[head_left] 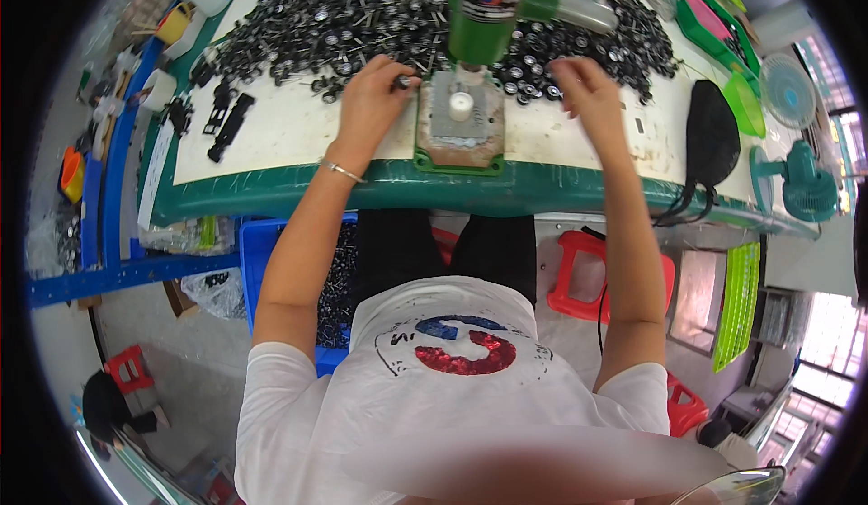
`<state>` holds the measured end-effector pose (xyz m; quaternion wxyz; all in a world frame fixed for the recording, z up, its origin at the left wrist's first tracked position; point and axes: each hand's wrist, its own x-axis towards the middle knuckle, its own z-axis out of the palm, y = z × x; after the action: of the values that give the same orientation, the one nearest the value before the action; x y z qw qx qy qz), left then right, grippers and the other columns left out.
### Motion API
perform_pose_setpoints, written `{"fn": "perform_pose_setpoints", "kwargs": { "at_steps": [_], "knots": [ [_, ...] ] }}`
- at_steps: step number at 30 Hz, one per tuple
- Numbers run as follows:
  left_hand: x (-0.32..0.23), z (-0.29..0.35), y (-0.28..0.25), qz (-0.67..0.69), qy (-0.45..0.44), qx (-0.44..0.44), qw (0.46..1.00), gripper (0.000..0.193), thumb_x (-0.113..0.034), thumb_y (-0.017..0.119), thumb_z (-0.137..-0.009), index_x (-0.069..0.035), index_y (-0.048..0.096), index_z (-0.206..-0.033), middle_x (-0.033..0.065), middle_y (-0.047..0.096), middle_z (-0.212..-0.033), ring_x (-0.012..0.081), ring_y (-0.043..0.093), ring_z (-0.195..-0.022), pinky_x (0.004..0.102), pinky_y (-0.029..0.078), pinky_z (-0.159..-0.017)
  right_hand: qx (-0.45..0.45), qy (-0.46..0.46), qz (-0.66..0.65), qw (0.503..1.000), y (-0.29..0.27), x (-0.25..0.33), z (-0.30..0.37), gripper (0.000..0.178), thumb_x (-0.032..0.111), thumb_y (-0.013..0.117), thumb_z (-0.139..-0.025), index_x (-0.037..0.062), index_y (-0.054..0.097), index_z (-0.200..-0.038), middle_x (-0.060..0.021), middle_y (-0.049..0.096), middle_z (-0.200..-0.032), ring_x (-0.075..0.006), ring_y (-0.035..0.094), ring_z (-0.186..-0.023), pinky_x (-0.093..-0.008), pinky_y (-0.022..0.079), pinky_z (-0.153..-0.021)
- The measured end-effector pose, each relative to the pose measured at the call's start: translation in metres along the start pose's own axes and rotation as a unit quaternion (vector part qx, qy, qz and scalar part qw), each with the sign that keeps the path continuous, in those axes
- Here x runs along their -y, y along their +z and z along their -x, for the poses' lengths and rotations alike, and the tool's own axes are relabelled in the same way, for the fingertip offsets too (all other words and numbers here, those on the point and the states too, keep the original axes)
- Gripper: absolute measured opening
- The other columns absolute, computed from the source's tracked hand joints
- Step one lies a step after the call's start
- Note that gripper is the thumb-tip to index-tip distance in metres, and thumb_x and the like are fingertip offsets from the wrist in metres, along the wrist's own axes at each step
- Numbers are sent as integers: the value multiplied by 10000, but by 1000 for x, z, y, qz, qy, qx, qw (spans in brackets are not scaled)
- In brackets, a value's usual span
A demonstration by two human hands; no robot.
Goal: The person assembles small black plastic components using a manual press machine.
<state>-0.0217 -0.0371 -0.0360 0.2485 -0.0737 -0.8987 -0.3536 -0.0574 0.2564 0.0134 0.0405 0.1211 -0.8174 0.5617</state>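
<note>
A green bench press stands at the middle of the table. Its base plate carries a small white round fixture below the ram. To the left of the base, my left hand is closed on a small black wheel, pinched at the fingertips. My right hand hovers right of the press, beside loose black wheels. Its fingers are bent and apart, slightly blurred, with nothing visible in them. A large heap of black wheels with metal axles spreads behind both hands.
Black plastic chassis pieces lie at the table's left. On the right are a black pouch with straps, a green fan and a green bin. A blue crate of small parts sits below the green table edge, near a red stool.
</note>
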Motion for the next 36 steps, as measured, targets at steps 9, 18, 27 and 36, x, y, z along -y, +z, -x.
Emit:
{"fn": "perform_pose_setpoints", "kwargs": {
  "at_steps": [9, 18, 27, 36],
  "knots": [
    [-1, -15, -21, 422, -311, -41, 850, 181, -168, 747, -820, -11, 724, -907, -4, 636, -714, 41, 431, -535, 199, 312, -463, -23, -109, 298, 948, 34, -33, 25, 243, 195, 664, -845, 133, 612, -1074, -29, 592, -1018, -248, 625, -748, -373, 494, -649],
    [2, -35, -38, 534, -348, -33, 770, 202, -141, 726, -813, 1, 673, -945, 61, 670, -852, 103, 620, -687, 194, 448, -531, -15, -80, 272, 959, 37, -30, 26, 210, 151, 674, -841, 94, 632, -1038, -46, 561, -982, -162, 549, -652, -309, 465, -621],
    [-21, -6, -37, 632, -284, 31, 721, 172, -34, 646, -870, 50, 636, -1020, 160, 677, -1013, 230, 668, -958, 294, 561, -878, -43, -108, 210, 971, 39, -44, 23, 252, 74, 688, -804, 70, 616, -1044, -94, 553, -1038, -206, 587, -727, -343, 491, -691],
    [-33, 20, -28, 500, -284, 23, 818, 163, -39, 710, -820, 17, 707, -973, 84, 707, -941, 141, 658, -868, 256, 518, -815, -59, -78, 135, 986, 43, -42, 20, 244, 47, 715, -764, 48, 659, -1001, -88, 556, -969, -176, 551, -720, -304, 472, -699]
  ]
}}
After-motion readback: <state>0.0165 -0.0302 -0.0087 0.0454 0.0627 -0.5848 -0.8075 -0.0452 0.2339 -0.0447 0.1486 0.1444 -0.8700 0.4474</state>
